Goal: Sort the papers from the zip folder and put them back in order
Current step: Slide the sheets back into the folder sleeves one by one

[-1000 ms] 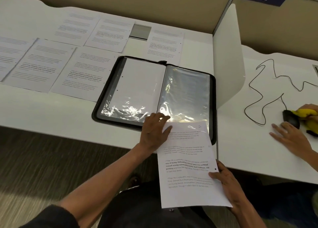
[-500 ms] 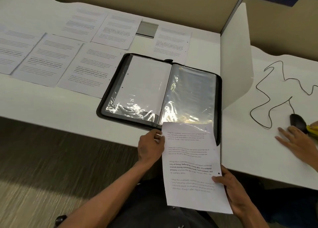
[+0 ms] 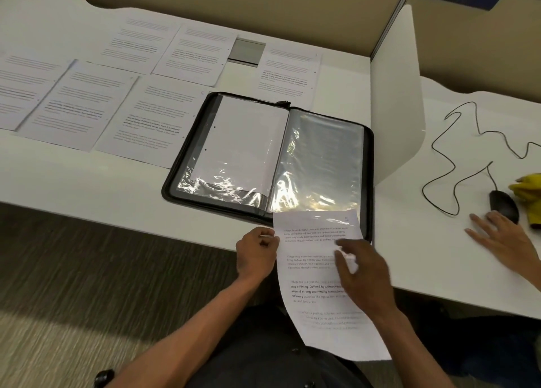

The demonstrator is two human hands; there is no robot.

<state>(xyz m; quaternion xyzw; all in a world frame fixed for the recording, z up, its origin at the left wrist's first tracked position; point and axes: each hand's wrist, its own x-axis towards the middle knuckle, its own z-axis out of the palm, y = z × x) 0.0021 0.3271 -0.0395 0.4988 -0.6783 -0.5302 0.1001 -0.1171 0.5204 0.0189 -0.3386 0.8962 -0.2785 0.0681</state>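
zip folder [image 3: 175, 180]: black, matt, looks like fabric edging
sleeves [image 3: 319, 159]: clear plastic, super glossy, crinkly with glare
printed sheet [image 3: 316, 241]: plain matt paper, slightly curled
desk [image 3: 87, 183]: smooth white laminate, matt-ish
mouse [image 3: 504, 206]: black plastic, faint sheen

- Left hand [image 3: 257, 254]: fingers curled, pinching the left edge of a printed sheet [image 3: 319, 270] near its top.
- Right hand [image 3: 363, 273]: lies on the sheet's face, just right of the left hand; fingers blurred, grip not determinable.
- Sheet: top edge overlaps the near right corner of the folder [image 3: 263, 153]; lower part hangs off the desk [image 3: 87, 183] edge toward the person.
- Folder: open flat, just beyond both hands; clear sleeves, left one holding a blank-faced page.
- Papers [image 3: 152, 115]: laid out in rows, beyond and left of the left hand.
- Divider [image 3: 395, 95]: upright, beyond the right hand.
- Right of it: another person's hand [image 3: 506, 235] touching a mouse [image 3: 503, 206].
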